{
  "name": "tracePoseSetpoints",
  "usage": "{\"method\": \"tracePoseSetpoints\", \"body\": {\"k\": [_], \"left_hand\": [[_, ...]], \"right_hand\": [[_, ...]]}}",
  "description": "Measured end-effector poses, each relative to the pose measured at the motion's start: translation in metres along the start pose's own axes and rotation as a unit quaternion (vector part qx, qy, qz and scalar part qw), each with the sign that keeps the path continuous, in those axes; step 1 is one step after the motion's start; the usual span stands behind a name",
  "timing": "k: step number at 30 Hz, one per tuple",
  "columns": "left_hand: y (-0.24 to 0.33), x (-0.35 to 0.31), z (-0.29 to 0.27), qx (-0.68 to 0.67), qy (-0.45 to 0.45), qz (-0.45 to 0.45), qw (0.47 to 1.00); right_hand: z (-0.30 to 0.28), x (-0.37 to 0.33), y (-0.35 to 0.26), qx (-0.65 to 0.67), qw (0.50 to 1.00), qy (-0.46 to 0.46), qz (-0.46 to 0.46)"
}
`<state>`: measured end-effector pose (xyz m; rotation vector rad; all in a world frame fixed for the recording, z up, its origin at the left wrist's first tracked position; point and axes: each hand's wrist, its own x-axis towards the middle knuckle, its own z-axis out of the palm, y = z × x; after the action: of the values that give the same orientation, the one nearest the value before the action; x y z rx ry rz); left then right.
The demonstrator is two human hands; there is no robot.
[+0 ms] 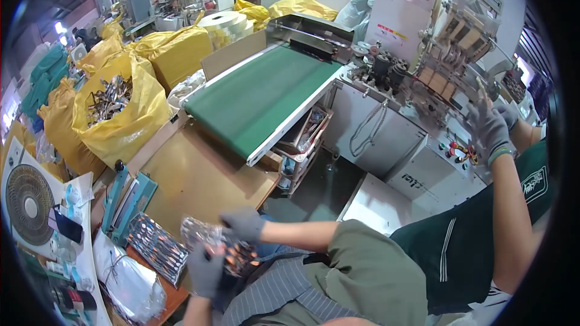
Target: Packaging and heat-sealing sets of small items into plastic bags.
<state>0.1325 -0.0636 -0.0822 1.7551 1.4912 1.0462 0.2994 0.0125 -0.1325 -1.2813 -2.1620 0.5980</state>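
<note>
A clear plastic bag [237,258] of small dark and orange pieces is held low over my lap. My left hand [206,270], in a grey glove, is closed on its near left edge. At the bag's upper right side, my right hand [243,226], also gloved in grey, is closed on the plastic, slightly blurred. The exact kind of the small pieces cannot be made out. Just left of my hands, a filled clear bag [158,247] with rows of similar small pieces lies on the table's edge. Beyond it stands a teal bench-top bag sealer [128,199].
A green conveyor belt [266,96] slopes toward the brown table [202,169]. At left are a fan [30,202], a phone [65,224], a silvery bag [130,281] and an open yellow sack [124,127]. A co-worker's gloved hands [490,124] are at the machine on the right.
</note>
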Motion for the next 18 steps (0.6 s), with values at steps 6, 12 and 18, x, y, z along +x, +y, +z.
{"method": "tracePoseSetpoints", "body": {"k": [6,12,18], "left_hand": [[-0.023,0.109,-0.083,-0.05,0.171,0.053,0.983],[-0.025,0.139,-0.101,0.361,0.16,0.151,0.906],[-0.009,0.161,-0.12,0.369,0.04,0.106,0.923]], "right_hand": [[-0.078,0.087,-0.082,0.089,0.971,0.106,-0.197],[-0.111,0.158,-0.058,-0.1,0.993,0.054,-0.045],[-0.109,0.189,-0.024,0.045,0.997,0.029,-0.059]]}}
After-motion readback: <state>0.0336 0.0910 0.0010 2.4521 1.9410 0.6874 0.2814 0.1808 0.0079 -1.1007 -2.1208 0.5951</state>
